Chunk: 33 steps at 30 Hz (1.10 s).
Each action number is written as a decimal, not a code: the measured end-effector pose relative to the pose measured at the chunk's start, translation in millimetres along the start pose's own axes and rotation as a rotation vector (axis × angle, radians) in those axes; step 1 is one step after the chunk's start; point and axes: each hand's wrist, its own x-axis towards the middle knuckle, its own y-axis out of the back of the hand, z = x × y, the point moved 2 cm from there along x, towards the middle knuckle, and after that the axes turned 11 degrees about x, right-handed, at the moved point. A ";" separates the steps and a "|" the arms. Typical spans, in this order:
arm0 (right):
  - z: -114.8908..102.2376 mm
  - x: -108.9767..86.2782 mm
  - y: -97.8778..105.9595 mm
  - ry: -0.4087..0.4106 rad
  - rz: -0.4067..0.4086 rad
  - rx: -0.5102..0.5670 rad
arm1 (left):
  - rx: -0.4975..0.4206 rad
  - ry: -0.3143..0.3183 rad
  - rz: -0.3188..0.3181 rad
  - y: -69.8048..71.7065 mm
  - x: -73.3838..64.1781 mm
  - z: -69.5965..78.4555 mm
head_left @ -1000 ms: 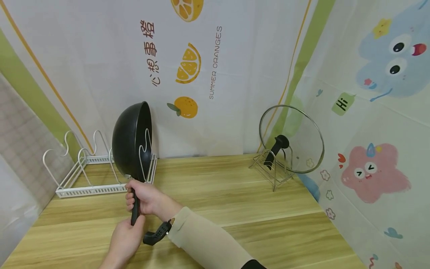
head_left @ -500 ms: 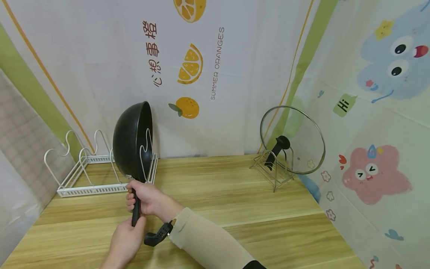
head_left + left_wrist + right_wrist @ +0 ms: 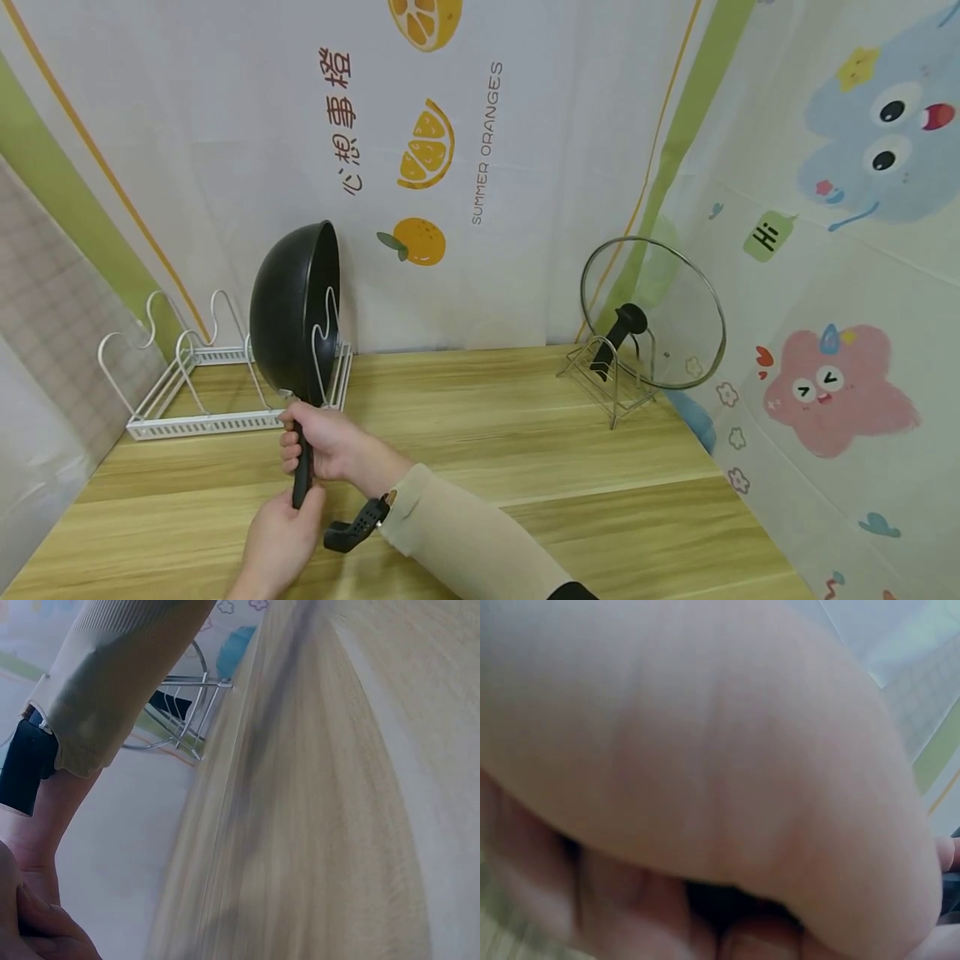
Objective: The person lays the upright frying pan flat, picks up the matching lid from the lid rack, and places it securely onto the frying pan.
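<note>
A deep black wok (image 3: 279,308) stands on edge in the white wire rack (image 3: 210,424) at the left, its opening facing right and its handle (image 3: 302,479) pointing toward me. My right hand (image 3: 326,437) wraps round the handle close to the bowl. Lower down, my left hand (image 3: 279,533) holds the handle's end, thumb along it and the other fingers mostly hidden. The right palm (image 3: 727,765) fills much of the right wrist view, with a dark strip of the handle below it. In the left wrist view, the right sleeve (image 3: 120,675) crosses the upper left.
A glass lid (image 3: 678,312) with a black knob (image 3: 630,317) leans in a small wire stand (image 3: 613,400) at the back right. The wooden table (image 3: 465,400) meets printed curtains behind and to the right. A black device (image 3: 354,527) hangs at my right wrist.
The wok's upper rim has risen very slightly and shifted a touch left. Both hands keep their places on the handle, and the head view has shifted a little.
</note>
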 end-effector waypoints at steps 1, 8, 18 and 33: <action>-0.4 -0.5 -0.7 -0.003 0.000 -0.002 | 0.005 0.000 -0.001 0.3 -0.1 0.2; -3.3 -6.3 -5.6 0.011 -0.020 -0.029 | 0.006 -0.006 0.018 1.3 -2.2 -0.5; -9.2 -13.5 -13.0 0.044 -0.047 -0.063 | 0.041 -0.034 0.102 -0.4 -1.7 -1.9; -16.2 -22.6 -24.5 0.055 -0.075 -0.112 | 0.079 -0.032 0.098 12.3 -15.2 15.4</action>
